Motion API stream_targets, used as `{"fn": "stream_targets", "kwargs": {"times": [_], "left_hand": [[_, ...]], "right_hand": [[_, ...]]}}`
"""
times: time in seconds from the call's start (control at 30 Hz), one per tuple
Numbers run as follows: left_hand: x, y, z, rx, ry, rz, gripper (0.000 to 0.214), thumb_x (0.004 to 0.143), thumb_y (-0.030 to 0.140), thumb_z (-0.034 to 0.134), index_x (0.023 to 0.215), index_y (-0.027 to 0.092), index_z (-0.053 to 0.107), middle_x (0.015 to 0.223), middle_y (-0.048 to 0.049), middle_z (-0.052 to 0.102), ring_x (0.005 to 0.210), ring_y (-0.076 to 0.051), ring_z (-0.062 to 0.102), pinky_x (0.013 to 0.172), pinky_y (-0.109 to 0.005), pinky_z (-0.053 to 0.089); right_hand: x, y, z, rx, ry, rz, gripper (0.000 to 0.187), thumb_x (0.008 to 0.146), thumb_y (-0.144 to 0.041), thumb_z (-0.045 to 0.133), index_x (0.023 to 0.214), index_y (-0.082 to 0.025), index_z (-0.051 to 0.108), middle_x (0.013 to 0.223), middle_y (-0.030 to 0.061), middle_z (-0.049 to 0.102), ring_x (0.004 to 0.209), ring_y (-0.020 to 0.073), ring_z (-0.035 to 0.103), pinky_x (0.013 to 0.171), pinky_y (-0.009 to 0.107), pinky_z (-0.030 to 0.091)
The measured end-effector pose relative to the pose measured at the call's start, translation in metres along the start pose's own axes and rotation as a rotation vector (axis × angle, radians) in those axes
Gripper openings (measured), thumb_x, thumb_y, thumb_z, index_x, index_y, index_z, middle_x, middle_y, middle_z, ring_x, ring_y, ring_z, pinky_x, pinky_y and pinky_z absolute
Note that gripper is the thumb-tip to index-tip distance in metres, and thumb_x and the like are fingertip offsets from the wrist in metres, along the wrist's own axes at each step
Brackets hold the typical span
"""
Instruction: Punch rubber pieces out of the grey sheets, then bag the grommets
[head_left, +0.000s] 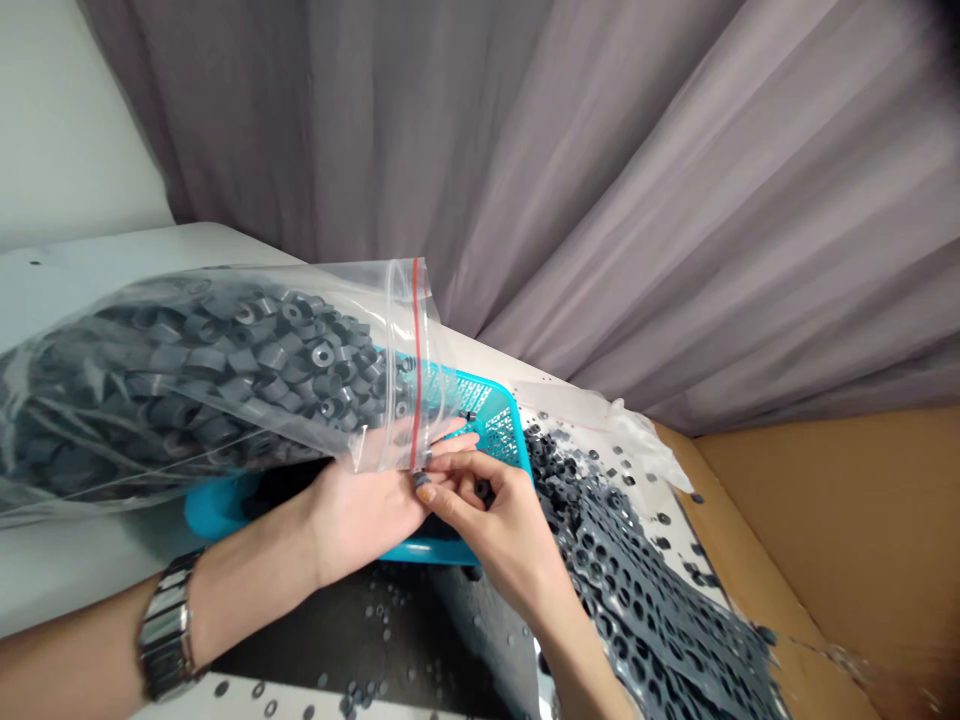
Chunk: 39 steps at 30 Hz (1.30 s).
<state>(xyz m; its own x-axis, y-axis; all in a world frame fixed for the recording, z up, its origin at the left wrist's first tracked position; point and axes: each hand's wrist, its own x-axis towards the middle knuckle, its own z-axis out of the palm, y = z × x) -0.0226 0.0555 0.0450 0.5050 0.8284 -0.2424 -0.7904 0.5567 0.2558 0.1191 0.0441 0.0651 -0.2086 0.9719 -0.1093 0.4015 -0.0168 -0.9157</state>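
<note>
A clear zip bag with a red stripe lies on its side, filled with small grey rubber rings. Its mouth reaches over my left hand, which is palm up with the fingers stretched out above a blue plastic basket. My right hand is closed over the left fingers, its thumb and forefinger pinching a small grey ring. Another dark ring shows within the curled right fingers. Dark pieces lie in the basket, mostly hidden by my hands and the bag.
Right of the basket lie perforated grey rubber sheets and scattered offcuts. A cardboard box stands at the right. Loose rings lie on the dark surface and white table in front. A grey curtain hangs behind.
</note>
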Motion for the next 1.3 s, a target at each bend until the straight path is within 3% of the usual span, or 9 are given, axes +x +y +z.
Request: {"fn": "stream_targets", "kwargs": {"times": [0.1,0.17,0.57,0.63,0.8,0.93,1.03,1.17,1.3], "left_hand": [[-0.004,0.0,0.016,0.036,0.24,0.045,0.049,0.096,0.022,0.038,0.141,0.002,0.039,0.135,-0.0214,0.054,0.125,-0.027,0.052,0.107,-0.04,0.039],[-0.006,0.0,0.024,0.045,0.283,0.046,0.048,0.096,0.02,0.037,0.139,0.0,0.041,0.137,-0.0217,0.052,0.128,-0.027,0.05,0.108,-0.038,0.037],[-0.004,0.0,0.018,0.042,0.211,0.008,0.052,0.093,0.023,0.039,0.14,0.001,0.041,0.138,-0.02,0.054,0.131,-0.026,0.048,0.112,-0.037,0.033],[-0.003,-0.001,0.017,0.014,0.212,0.045,0.052,0.093,0.02,0.039,0.141,0.0,0.04,0.136,-0.0211,0.056,0.128,-0.025,0.051,0.11,-0.036,0.037],[-0.003,-0.004,0.014,-0.072,0.195,0.071,0.051,0.095,0.021,0.036,0.142,0.001,0.038,0.134,-0.0228,0.056,0.121,-0.027,0.058,0.104,-0.036,0.044],[-0.002,-0.004,0.009,-0.078,0.082,-0.009,0.055,0.095,0.026,0.035,0.144,0.001,0.034,0.138,-0.0228,0.053,0.127,-0.026,0.052,0.109,-0.035,0.038],[-0.001,-0.004,0.005,-0.084,0.049,-0.001,0.057,0.095,0.027,0.035,0.146,0.004,0.031,0.139,-0.0215,0.052,0.13,-0.026,0.049,0.11,-0.037,0.036],[-0.001,-0.004,0.006,-0.104,0.148,0.046,0.057,0.093,0.022,0.04,0.147,0.006,0.033,0.14,-0.0194,0.052,0.128,-0.028,0.05,0.107,-0.04,0.039],[-0.003,-0.003,0.013,-0.053,0.224,0.065,0.053,0.092,0.019,0.041,0.144,0.006,0.038,0.14,-0.0183,0.051,0.127,-0.027,0.049,0.107,-0.038,0.038]], "right_hand": [[-0.005,-0.003,0.001,-0.052,-0.017,-0.039,0.027,0.072,-0.03,0.073,0.093,-0.013,0.072,0.055,-0.0088,0.027,0.054,0.0093,0.026,0.052,0.025,0.025],[-0.008,-0.005,0.0,-0.096,-0.018,-0.071,0.027,0.074,-0.03,0.072,0.095,-0.014,0.072,0.055,-0.0084,0.03,0.054,0.0094,0.027,0.052,0.025,0.027],[-0.011,-0.005,0.013,-0.169,0.081,-0.197,0.013,0.079,-0.023,0.067,0.088,-0.016,0.072,0.059,-0.0043,0.049,0.052,0.0083,0.036,0.053,0.024,0.031],[-0.008,-0.002,0.009,-0.007,0.09,-0.14,0.012,0.081,-0.027,0.064,0.079,-0.016,0.069,0.057,-0.0042,0.048,0.051,0.0078,0.033,0.049,0.023,0.029],[-0.001,0.0,-0.015,0.751,-0.035,0.145,0.02,0.076,-0.033,0.067,0.071,-0.02,0.054,0.053,-0.0104,0.023,0.043,0.0054,0.01,0.039,0.02,0.01],[0.002,0.001,-0.026,1.002,-0.066,0.214,0.017,0.077,-0.034,0.056,0.069,-0.02,0.051,0.057,-0.0067,0.033,0.043,0.0057,0.016,0.037,0.02,0.01],[0.003,0.002,-0.024,0.936,-0.067,0.238,0.022,0.081,-0.038,0.052,0.068,-0.02,0.051,0.059,-0.0044,0.041,0.041,0.0054,0.019,0.037,0.021,0.01],[0.002,0.002,-0.014,0.663,-0.042,0.16,0.019,0.082,-0.038,0.061,0.08,-0.019,0.06,0.056,-0.0072,0.04,0.04,0.0042,0.017,0.038,0.021,0.011],[-0.001,0.0,-0.002,0.21,0.021,-0.033,0.022,0.083,-0.033,0.064,0.1,-0.019,0.068,0.055,-0.007,0.04,0.048,0.008,0.029,0.047,0.022,0.027]]}}
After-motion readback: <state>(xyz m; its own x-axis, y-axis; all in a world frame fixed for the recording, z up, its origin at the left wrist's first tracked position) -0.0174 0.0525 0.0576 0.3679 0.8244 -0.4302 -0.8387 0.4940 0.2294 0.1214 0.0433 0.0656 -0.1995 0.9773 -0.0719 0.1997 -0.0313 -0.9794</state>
